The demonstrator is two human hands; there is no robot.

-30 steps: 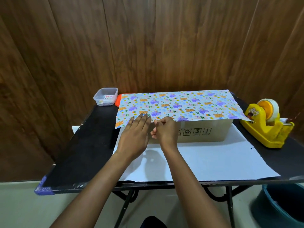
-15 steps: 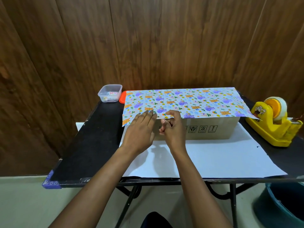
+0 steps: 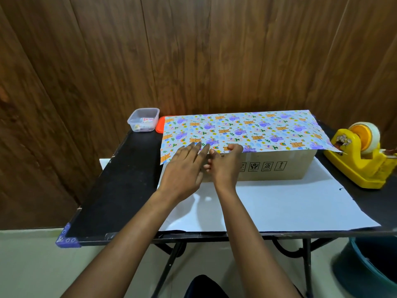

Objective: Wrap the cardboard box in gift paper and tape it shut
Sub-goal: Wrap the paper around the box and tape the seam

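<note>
Nearest you, the white sheet (image 3: 279, 203) lies flat on the black table (image 3: 120, 186), and the long brown cardboard box (image 3: 279, 166) sits on it at twelve o'clock. Your left hand (image 3: 187, 166) is flat, fingers straight, pressing the cartoon-printed gift paper (image 3: 247, 132) onto the box top. Your right hand (image 3: 225, 164) pinches that paper's near edge, fingers curled. I'd pull it taut and square to the box edge before creasing. The yellow tape dispenser (image 3: 361, 155) stands at three o'clock.
</note>
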